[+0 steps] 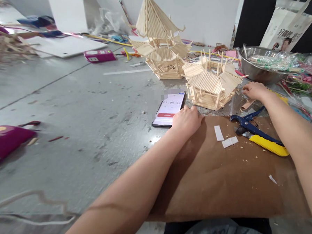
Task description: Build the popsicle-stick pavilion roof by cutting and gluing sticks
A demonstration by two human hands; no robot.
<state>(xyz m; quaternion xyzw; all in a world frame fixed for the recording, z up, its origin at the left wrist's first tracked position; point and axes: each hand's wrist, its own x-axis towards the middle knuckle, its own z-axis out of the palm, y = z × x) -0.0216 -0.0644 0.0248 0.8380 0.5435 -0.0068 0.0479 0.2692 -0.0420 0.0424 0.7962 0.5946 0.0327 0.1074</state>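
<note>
My left hand (188, 121) rests at the far left corner of the brown cardboard sheet (214, 183), beside a phone (168, 109) with a timer on its screen. Its fingers bend downward and the tips are hidden. To the right of a small roofed pavilion model (211, 82) made of thin wooden sticks is my right hand (254, 91). Those fingers are curled together, and anything between them is too small to make out. Blue-handled cutters (256, 127) and a yellow utility knife (267, 144) lie on the cardboard, below my right hand.
A taller stick pagoda (162, 43) stands behind the small pavilion. A metal bowl (260, 73) with wrapped sticks sits at the right, before a white bag (284, 23). White scraps (219, 133) lie on the cardboard. Purple packages (99, 56) and wood pieces (6, 51) lie on the floor.
</note>
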